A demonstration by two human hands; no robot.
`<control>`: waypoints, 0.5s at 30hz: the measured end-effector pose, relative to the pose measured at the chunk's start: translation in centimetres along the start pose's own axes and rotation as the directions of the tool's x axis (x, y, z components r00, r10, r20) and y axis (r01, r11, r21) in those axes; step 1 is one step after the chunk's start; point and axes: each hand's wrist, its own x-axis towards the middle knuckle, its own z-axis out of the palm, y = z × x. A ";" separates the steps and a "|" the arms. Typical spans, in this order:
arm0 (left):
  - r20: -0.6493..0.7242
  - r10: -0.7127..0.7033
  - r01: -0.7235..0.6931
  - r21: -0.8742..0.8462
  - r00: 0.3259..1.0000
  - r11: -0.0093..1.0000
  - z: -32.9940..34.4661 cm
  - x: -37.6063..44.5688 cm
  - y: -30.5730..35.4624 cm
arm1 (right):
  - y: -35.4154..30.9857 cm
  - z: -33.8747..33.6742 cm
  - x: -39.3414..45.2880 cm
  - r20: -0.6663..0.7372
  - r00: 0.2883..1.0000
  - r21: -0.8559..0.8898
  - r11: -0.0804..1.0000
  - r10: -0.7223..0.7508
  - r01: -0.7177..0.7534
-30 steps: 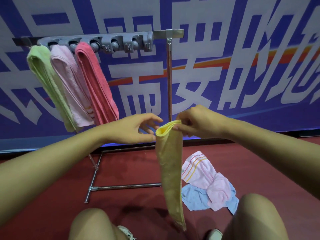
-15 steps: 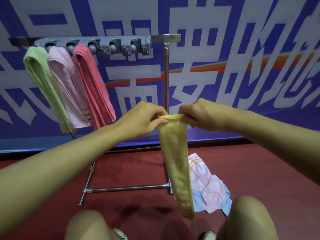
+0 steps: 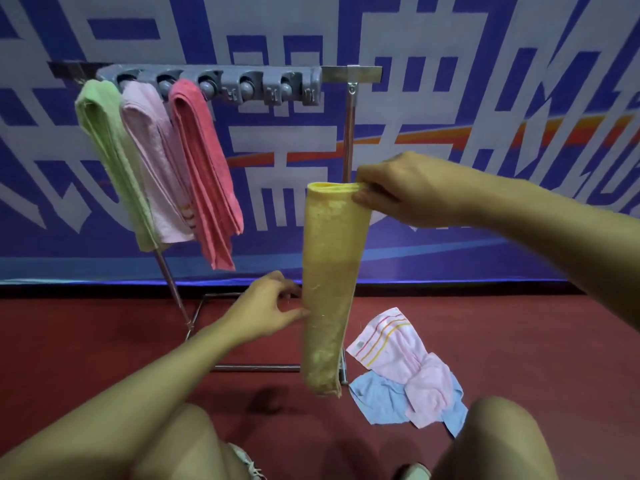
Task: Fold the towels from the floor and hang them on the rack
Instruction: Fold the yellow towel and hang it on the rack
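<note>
A yellow towel [image 3: 329, 271], folded into a long strip, hangs straight down in front of me. My right hand [image 3: 401, 188] pinches its top right corner. My left hand [image 3: 266, 310] is lower, fingers against the strip's left edge at about mid-height. On the grey rack [image 3: 221, 81] hang a green towel [image 3: 110, 161], a pale pink towel [image 3: 156, 168] and a coral towel [image 3: 204, 174], side by side on the left pegs. A pink striped towel [image 3: 405, 355] lies crumpled on a blue towel [image 3: 381, 400] on the floor to the right.
The rack's right pegs [image 3: 277, 90] are bare. Its metal post [image 3: 349, 133] and floor bars [image 3: 256, 368] stand just behind the yellow towel. A blue and white banner covers the wall behind. My knees [image 3: 502, 441] are low in view above the red floor.
My left hand has let go of the yellow towel's top edge and dropped to its left side at mid-height. The right hand alone holds the top now.
</note>
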 end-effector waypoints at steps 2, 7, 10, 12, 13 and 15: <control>-0.049 -0.030 0.028 -0.037 0.998 0.999 1.1 -0.5 -0.2 | -0.3 -0.3 0.3 -0.009 1.000 -0.004 1.000 -0.002 0.002; -0.082 -0.038 0.026 -0.144 0.996 0.989 3.0 -1.2 0.5 | -0.6 -0.7 0.7 -0.029 0.999 -0.021 0.999 0.025 -0.025; -0.069 -0.062 0.049 -0.180 0.996 0.983 4.1 -0.9 1.3 | -0.4 -1.0 0.7 -0.016 0.999 -0.011 0.999 0.044 -0.044; -0.098 -0.094 0.070 -0.228 0.991 0.971 4.7 -0.5 2.0 | -0.3 -1.1 0.6 -0.006 0.999 -0.020 0.999 0.041 -0.041; -0.102 -0.119 0.089 -0.261 0.988 0.961 5.0 -0.3 2.4 | -0.3 -1.2 0.6 -0.002 0.999 -0.032 0.999 0.039 -0.039; -0.071 -0.166 0.136 -0.311 0.984 0.941 5.7 -0.1 3.0 | -0.1 -1.2 0.6 0.001 0.999 -0.067 0.997 0.036 -0.036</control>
